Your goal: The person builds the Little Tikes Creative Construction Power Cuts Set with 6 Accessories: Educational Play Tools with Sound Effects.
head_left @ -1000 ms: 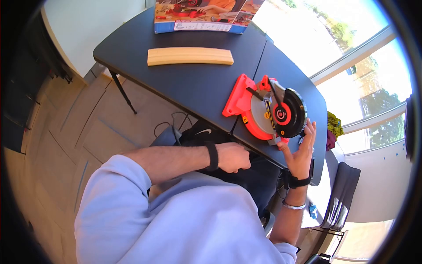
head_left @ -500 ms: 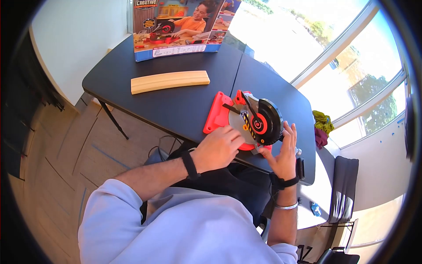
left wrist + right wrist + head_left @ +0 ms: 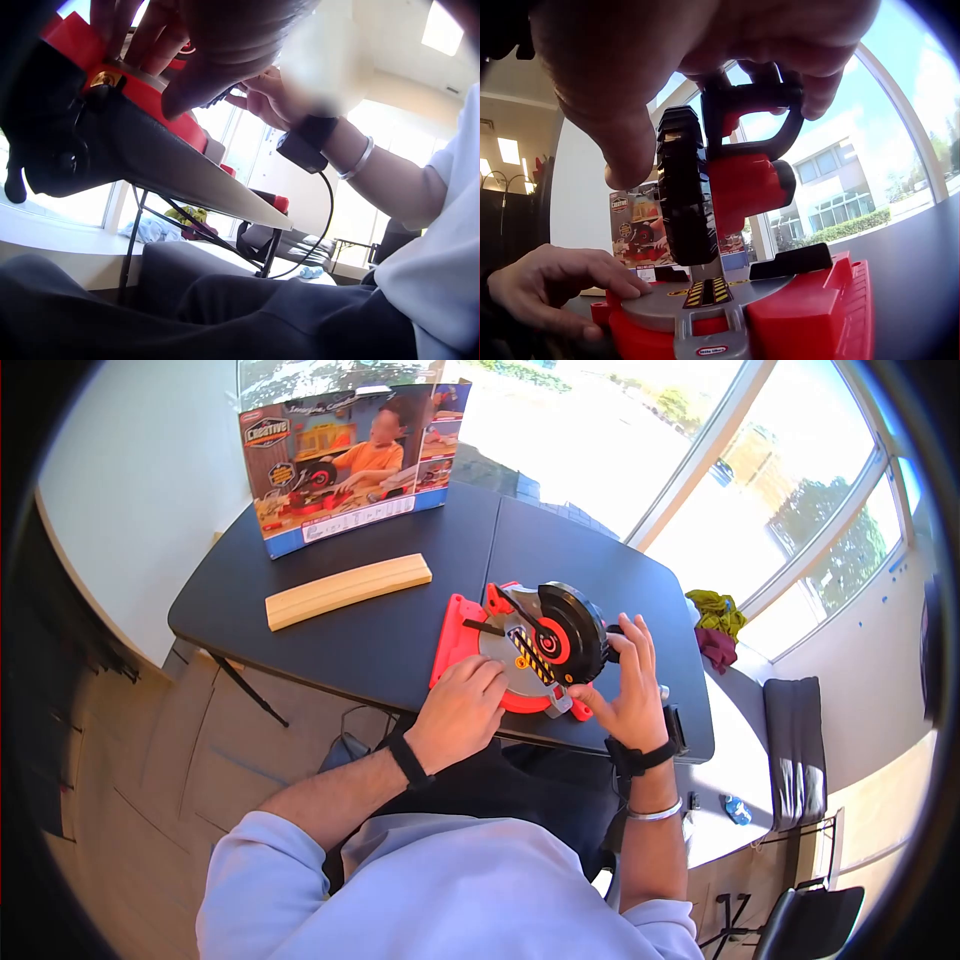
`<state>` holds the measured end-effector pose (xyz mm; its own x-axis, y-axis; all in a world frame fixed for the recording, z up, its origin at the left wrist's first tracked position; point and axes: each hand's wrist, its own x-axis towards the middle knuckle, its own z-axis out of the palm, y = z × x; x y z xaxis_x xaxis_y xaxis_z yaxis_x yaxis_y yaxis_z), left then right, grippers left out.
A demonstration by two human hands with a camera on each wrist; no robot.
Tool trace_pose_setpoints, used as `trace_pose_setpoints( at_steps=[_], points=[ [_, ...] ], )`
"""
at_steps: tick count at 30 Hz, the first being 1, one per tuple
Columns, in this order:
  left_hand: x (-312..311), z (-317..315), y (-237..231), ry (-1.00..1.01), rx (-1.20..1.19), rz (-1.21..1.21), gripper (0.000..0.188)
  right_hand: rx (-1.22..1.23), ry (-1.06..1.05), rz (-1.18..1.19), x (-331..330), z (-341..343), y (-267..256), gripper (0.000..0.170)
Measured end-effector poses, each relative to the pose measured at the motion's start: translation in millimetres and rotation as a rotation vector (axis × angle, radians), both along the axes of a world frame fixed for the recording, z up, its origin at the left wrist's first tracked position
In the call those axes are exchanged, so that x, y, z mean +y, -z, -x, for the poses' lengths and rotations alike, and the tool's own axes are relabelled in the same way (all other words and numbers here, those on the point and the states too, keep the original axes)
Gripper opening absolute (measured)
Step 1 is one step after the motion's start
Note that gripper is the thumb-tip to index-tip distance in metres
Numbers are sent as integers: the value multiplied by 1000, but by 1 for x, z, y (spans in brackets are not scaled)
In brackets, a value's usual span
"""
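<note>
A red, grey and black toy miter saw point(image 3: 562, 635) stands near the front edge of the dark table. My left hand point(image 3: 460, 710) holds its base at the near left side, fingers over the grey turntable point(image 3: 656, 311) and thumb against the red rim. Over at the right, my right hand point(image 3: 632, 685) has its fingers hooked over the black handle point(image 3: 780, 142), with the thumb beside the ridged black wheel-like guard point(image 3: 682, 187). The saw head is raised above the yellow-and-black striped slot point(image 3: 707, 292). A pale wood-coloured length of moulding point(image 3: 350, 590) lies left of the saw.
The toy's printed box point(image 3: 350, 470) stands upright at the back of the table point(image 3: 560, 550). Beyond the table's right end lie green and maroon cloths point(image 3: 715, 625) on a ledge by the windows. A dark chair point(image 3: 825, 920) is at the lower right.
My left hand has risen from over my lap to the saw's base. The right hand stays at the saw's handle. The head view has shifted, bringing more of the box into sight.
</note>
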<state>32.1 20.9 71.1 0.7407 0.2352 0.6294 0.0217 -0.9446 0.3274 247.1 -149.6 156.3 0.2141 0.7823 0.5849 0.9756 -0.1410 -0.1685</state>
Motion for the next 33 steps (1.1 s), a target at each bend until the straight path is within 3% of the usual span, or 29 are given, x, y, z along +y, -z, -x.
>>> trace_pose_setpoints(
  at_steps=[11, 23, 25, 33],
  points=[
    [0, -2, 2, -10, 12, -25, 48, 13, -23, -157, -11, 15, -26, 85],
    [-2, -3, -1, -13, 28, -56, 45, 23, 18, -211, -80, 46, -19, 47],
    [-1, -4, -2, 0, 26, -68, 45, 20, 47, -275, -93, 44, -19, 37],
    [1, -7, 3, -17, 2, -61, 43, -29, 135, -574, -136, 39, -43, 24]
  ],
)
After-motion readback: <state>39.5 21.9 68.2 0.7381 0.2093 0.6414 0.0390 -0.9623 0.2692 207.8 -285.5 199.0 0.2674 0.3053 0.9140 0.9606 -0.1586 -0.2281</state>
